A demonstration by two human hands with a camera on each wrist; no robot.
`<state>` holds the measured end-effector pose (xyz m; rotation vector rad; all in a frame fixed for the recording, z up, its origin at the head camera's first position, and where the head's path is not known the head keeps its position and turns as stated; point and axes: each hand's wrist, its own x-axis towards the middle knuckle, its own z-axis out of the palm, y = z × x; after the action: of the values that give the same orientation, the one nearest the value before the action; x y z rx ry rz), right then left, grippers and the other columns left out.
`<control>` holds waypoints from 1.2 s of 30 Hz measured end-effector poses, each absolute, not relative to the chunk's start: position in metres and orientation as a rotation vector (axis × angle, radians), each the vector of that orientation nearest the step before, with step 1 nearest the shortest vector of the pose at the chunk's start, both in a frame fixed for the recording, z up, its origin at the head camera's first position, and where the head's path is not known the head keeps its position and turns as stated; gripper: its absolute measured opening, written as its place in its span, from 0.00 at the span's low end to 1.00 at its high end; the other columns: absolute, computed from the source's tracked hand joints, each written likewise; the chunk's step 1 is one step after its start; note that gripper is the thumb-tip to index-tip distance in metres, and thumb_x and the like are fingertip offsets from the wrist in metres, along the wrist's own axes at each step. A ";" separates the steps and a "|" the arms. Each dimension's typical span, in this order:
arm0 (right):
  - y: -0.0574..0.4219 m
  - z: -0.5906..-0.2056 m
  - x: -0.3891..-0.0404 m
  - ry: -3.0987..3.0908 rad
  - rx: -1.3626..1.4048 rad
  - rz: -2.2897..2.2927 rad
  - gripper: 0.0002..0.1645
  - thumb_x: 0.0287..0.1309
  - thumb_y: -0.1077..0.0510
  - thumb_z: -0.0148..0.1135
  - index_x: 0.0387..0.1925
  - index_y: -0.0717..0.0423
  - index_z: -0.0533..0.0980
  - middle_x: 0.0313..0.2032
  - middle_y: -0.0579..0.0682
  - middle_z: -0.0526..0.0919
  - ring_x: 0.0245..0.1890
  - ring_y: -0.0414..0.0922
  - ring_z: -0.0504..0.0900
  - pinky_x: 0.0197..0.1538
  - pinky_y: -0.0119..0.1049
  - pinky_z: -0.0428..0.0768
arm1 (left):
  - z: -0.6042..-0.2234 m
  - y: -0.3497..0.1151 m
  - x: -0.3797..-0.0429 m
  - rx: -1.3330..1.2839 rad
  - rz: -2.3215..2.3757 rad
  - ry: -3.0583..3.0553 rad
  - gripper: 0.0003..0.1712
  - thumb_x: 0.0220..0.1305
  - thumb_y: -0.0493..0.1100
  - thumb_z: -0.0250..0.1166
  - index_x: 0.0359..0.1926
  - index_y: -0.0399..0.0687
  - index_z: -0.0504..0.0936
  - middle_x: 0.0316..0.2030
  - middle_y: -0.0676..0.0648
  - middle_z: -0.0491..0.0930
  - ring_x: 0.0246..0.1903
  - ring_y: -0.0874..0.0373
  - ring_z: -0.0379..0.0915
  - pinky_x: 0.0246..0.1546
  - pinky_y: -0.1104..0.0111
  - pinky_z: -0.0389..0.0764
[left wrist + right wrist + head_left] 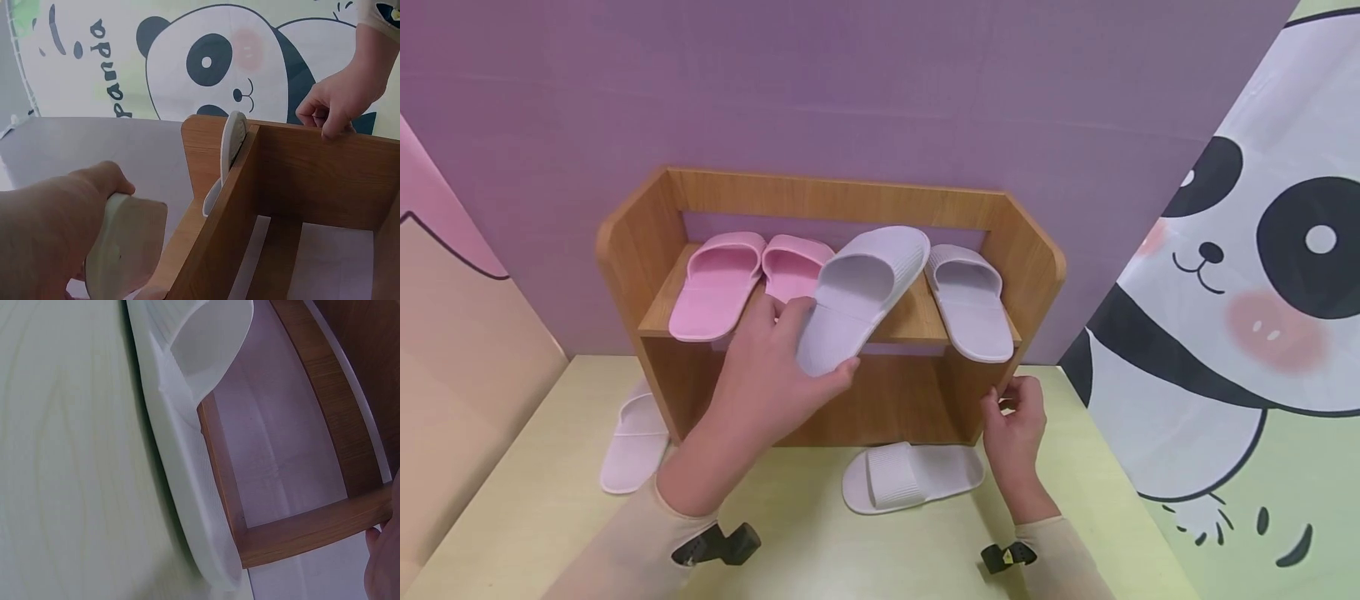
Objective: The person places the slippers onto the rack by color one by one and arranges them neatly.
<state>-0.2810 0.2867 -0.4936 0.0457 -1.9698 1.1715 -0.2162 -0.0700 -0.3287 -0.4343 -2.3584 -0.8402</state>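
My left hand [767,358] grips a white slipper [842,327] near its heel, thumb on one side and fingers on the other. The slipper is tilted over the upper shelf of a wooden shoe rack [842,192], toe toward the back. Left of it on that shelf sit two pink slippers, one in full view [711,296] and one partly hidden [793,262]. Another white slipper [973,312] rests at the shelf's right end, its heel past the front edge. My right hand [1018,425] pinches the front edge of the rack's right side panel.
A white slipper [917,477] lies sideways on the pale table [805,550] before the rack. Another white slipper [634,442] lies by the rack's left side, partly hidden. A purple wall [850,92] stands behind, and a panda-printed wall [1210,333] at the right.
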 end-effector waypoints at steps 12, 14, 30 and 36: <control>0.287 -0.496 -0.283 -1.965 0.046 1.175 0.08 0.68 0.70 0.64 0.46 0.64 0.75 0.44 0.58 0.80 0.41 0.39 0.80 0.43 0.37 0.80 | -0.311 -0.039 -0.235 -0.273 -0.749 -2.492 0.51 0.58 0.70 0.75 0.68 0.38 0.77 0.52 0.36 0.71 0.51 0.40 0.72 0.47 0.49 0.81; 0.287 -0.496 -0.283 -1.965 0.044 1.168 0.08 0.68 0.70 0.64 0.46 0.64 0.75 0.44 0.58 0.80 0.41 0.38 0.80 0.43 0.35 0.80 | -0.309 -0.035 -0.239 -0.236 -0.716 -2.526 0.51 0.59 0.71 0.74 0.69 0.37 0.77 0.54 0.34 0.72 0.52 0.38 0.72 0.50 0.48 0.82; 0.288 -0.497 -0.283 -1.979 0.027 1.177 0.08 0.69 0.69 0.63 0.47 0.64 0.75 0.44 0.57 0.80 0.42 0.38 0.80 0.44 0.41 0.82 | -0.295 -0.007 -0.246 -0.151 -0.627 -2.645 0.52 0.61 0.73 0.73 0.65 0.32 0.76 0.57 0.31 0.71 0.57 0.36 0.73 0.51 0.49 0.85; 0.287 -0.496 -0.283 -1.982 0.026 1.170 0.07 0.69 0.69 0.63 0.46 0.64 0.75 0.45 0.57 0.80 0.43 0.39 0.80 0.44 0.43 0.82 | -0.293 0.001 -0.251 -0.115 -0.573 -2.675 0.53 0.61 0.75 0.72 0.63 0.31 0.78 0.57 0.31 0.73 0.58 0.37 0.73 0.48 0.50 0.86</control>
<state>-0.2826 0.2873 -0.4956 0.0262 -1.9818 1.1704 -0.2506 0.0012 -0.2931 -0.1145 -2.6754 -0.5731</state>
